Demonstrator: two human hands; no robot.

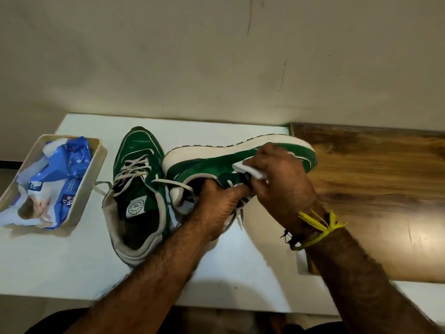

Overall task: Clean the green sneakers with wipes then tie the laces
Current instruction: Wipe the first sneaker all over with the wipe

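Observation:
Two green sneakers with white soles are on the white table (pixel 72 266). One sneaker (pixel 137 184) stands upright at centre left, its white laces loose. The other sneaker (pixel 216 165) lies tipped on its side, sole toward the wall, toe to the right. My left hand (pixel 216 206) grips this tipped sneaker at its opening, fingers inside the collar. My right hand (pixel 281 184) presses a folded white wipe (pixel 250 171) against the green side of the same sneaker. A yellow thread is tied round my right wrist.
A beige tray (pixel 96 162) at the left holds a crumpled blue and white wipes pack (pixel 65 169). A brown wooden board (pixel 385 201) lies on the right, beside the tipped sneaker's toe. A beige wall rises just behind the table.

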